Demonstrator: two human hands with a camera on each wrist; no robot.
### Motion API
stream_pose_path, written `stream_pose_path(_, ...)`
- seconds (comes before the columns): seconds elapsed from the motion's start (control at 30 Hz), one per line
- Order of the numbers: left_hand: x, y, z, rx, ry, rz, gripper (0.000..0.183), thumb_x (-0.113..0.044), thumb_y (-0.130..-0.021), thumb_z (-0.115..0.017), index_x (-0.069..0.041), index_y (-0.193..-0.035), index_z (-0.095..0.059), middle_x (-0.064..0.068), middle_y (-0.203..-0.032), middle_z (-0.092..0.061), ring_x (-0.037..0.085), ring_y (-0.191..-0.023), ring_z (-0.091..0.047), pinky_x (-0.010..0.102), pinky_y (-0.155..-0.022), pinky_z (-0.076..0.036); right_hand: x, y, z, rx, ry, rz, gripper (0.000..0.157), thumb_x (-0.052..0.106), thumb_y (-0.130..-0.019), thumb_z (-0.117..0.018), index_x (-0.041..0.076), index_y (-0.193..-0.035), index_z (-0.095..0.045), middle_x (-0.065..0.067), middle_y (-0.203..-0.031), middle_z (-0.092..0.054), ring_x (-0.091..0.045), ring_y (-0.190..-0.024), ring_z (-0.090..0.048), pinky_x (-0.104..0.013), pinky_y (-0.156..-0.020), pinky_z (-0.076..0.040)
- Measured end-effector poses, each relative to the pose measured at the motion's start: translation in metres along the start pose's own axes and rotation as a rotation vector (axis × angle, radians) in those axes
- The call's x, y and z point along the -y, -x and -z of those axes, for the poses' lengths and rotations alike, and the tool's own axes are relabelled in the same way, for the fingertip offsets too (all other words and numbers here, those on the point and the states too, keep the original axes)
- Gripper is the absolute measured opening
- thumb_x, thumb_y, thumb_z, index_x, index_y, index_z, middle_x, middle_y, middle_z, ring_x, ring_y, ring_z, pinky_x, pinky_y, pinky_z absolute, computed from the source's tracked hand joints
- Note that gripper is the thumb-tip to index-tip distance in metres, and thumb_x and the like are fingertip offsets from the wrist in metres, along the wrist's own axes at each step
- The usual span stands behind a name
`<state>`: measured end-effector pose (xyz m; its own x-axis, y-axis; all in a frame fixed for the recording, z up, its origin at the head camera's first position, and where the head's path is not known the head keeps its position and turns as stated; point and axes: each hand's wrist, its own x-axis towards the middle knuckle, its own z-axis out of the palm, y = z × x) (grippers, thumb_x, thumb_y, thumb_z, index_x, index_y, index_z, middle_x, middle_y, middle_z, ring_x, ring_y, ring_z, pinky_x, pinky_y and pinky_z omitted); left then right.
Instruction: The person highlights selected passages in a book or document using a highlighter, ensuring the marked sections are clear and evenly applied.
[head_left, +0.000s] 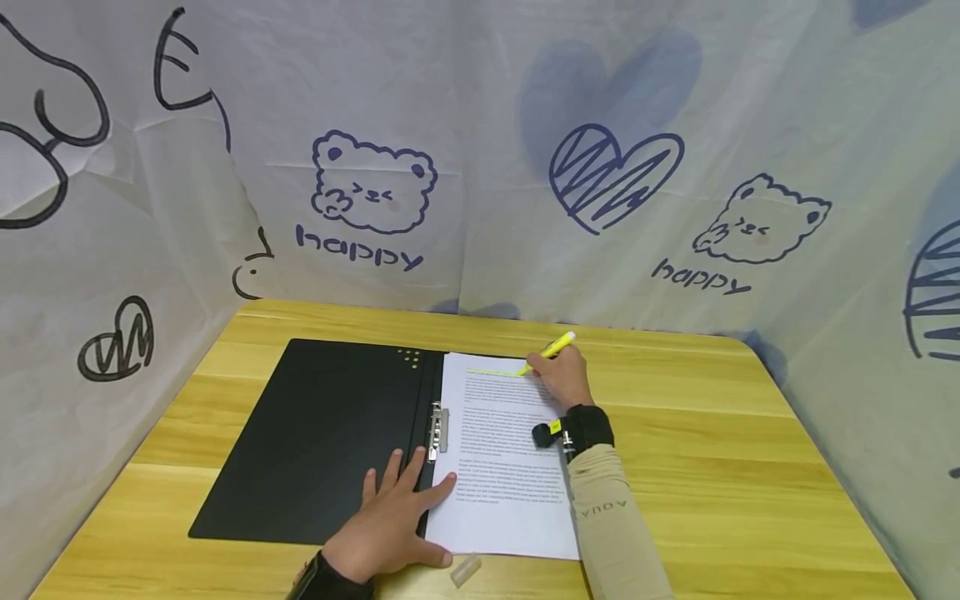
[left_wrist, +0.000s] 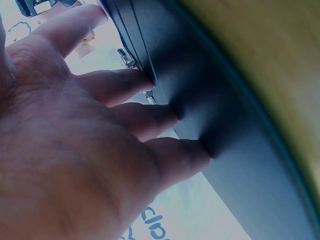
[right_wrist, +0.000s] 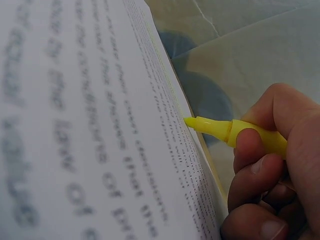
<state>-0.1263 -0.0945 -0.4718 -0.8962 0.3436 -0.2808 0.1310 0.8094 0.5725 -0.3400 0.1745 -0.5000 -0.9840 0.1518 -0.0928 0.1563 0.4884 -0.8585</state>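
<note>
"One yellow highlighter (head_left: pixel 558 343), pinched in the right hand (head_left: pixel 564 377), nib (right_wrist: pixel 188 122) right at the top line (head_left: pixel 491 372) of the page (head_left: pixel 510 529)!"

"And the left hand (head_left: pixel 386 525)?"

"Spread wide at the page's lower-left edge, fingers (left_wrist: pixel 177 156) down on the black folder (head_left: pixel 322 433). Fine anchor, I'd judge; hold that steady. The stroke wants light, even pressure, nib slanted, tracking that line straight."

right hand (head_left: pixel 562 377) grips highlighter (head_left: pixel 555 346) against printed page (head_left: pixel 502 450), left hand (head_left: pixel 386 521) touching black folder (head_left: pixel 322 425)
</note>
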Motion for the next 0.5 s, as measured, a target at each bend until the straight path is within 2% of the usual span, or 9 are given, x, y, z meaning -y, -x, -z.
stream_pose_path(0.5,-0.0001,-0.0003,-0.0009,-0.004,-0.012,0.002,0.094,-0.046,-0.072,-0.092,-0.023,-0.154,-0.053,0.023,-0.17,-0.017,0.053,-0.155,-0.001,0.078,-0.114,0.001,-0.0051,-0.0025,0.0028,-0.014,0.013,0.01,0.029,0.029,-0.091,-0.072,0.001,-0.091,-0.068,-0.007,-0.074,-0.064,-0.023,-0.071,-0.058,-0.033,-0.067,-0.041)
